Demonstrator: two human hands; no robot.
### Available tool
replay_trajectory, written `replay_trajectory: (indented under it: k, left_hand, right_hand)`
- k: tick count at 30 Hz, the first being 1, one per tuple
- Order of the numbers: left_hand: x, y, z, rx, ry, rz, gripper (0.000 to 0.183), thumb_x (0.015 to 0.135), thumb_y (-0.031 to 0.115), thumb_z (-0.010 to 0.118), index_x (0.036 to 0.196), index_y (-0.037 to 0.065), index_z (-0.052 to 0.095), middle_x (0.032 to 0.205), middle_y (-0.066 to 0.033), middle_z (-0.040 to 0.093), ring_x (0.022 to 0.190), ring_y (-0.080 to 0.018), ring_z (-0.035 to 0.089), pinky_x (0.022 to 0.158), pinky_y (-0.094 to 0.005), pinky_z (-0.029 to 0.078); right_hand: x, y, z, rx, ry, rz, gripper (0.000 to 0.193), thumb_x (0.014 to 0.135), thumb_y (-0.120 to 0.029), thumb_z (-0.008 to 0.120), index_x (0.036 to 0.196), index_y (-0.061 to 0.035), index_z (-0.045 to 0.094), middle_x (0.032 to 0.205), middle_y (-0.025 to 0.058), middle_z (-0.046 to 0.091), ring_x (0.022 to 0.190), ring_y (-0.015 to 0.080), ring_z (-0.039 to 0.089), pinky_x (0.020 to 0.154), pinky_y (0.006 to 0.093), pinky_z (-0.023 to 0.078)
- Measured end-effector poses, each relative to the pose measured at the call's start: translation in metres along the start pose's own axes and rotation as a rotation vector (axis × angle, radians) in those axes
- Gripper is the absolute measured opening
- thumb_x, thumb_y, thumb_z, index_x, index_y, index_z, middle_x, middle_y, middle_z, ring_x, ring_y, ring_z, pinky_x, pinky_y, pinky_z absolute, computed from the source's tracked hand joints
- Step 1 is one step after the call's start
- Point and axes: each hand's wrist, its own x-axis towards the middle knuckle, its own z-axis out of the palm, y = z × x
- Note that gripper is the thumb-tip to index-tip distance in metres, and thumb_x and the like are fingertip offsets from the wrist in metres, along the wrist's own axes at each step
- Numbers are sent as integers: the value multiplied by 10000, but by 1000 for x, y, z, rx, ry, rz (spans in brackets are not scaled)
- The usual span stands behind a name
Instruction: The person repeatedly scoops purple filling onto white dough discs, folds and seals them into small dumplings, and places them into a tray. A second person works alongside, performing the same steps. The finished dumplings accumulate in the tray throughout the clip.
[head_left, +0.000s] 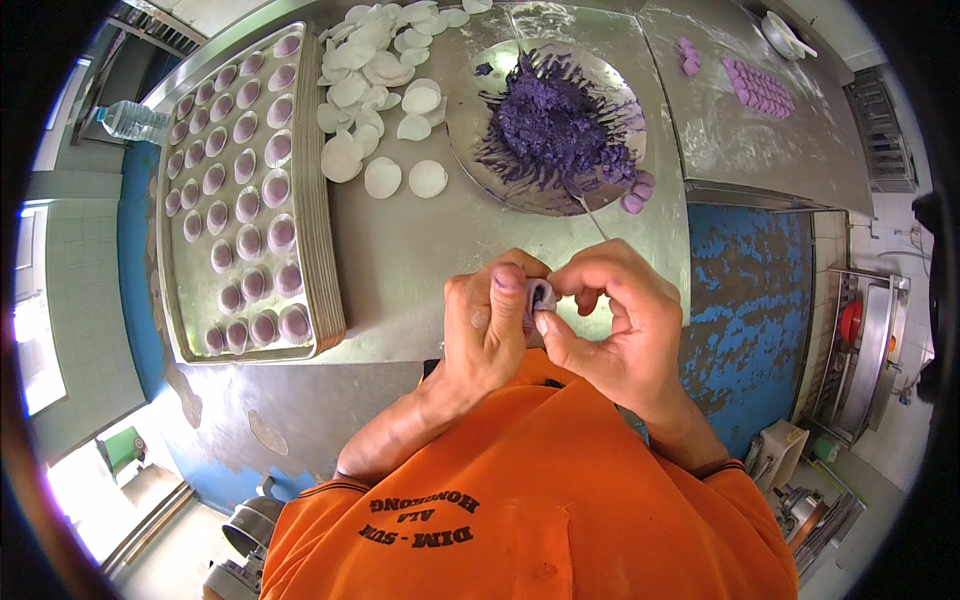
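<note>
Near the table's front edge, my left hand (480,325) cups a small purple dough bun (540,297), its top gathered around a dark spot of filling. My right hand (625,320) has thumb and fingers closed on the bun's rim from the right. Beyond them, a wide round metal pan (470,110) holds a sticky deep-purple filling (555,120). The thin handle (595,218) of a utensil stands out of the filling toward my right hand; its far end is hidden behind that hand. Pinkish-purple dough pieces (638,192) lie by the pan's right rim.
At left, stacked metal trays (322,200) carry rows of purple buns (248,205) in paper cups. White paper rounds (365,75) are scattered behind. On the floured right table (790,150) sit more purple dough pieces (757,88) and a white bowl (785,35). A plastic bottle (133,121) stands past the trays.
</note>
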Motion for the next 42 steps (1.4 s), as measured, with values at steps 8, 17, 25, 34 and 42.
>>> replay_trajectory:
  k: [8, 17, 25, 34, 42]
  left_hand:
    - [5, 5, -6, -47, -64, -165, 696, 1102, 515, 276, 835, -23, 628, 671, -49, 594, 583, -99, 520, 513, -273, 411]
    - [9, 8, -5, -61, -63, -264, 716, 1106, 508, 275, 851, -38, 661, 685, -79, 637, 590, -120, 546, 526, -284, 432]
    - [5, 4, -6, -7, -53, -122, 642, 1109, 482, 303, 839, -19, 600, 672, -66, 596, 591, -114, 521, 529, -291, 419]
    - [1, 12, -6, -10, -85, -114, 639, 1106, 489, 294, 869, -23, 595, 711, -84, 598, 644, -127, 528, 578, -304, 444]
    - [4, 13, -13, 42, -145, -148, 668, 1098, 524, 278, 914, -26, 609, 725, -58, 587, 644, -120, 512, 571, -288, 428]
  right_hand:
    - [-2, 3, 0, 8, 33, -56, 184, 785, 19, 764, 942, 2, 668, 860, 74, 632, 679, 129, 554, 577, 262, 460]
    - [-2, 5, -2, 24, 63, -73, 173, 787, 3, 768, 928, -10, 668, 846, 53, 623, 655, 117, 543, 566, 260, 453]
    - [-3, 4, -1, 25, -39, 34, 157, 789, 0, 767, 909, -15, 666, 840, 49, 625, 651, 118, 528, 570, 256, 447]
    - [1, -1, -1, 27, -73, 46, 151, 777, 20, 759, 884, -12, 658, 836, 57, 628, 646, 122, 549, 565, 258, 460]
    - [-1, -1, 1, 38, -77, 49, 147, 800, 0, 771, 911, -4, 675, 823, 56, 628, 633, 112, 563, 552, 251, 466]
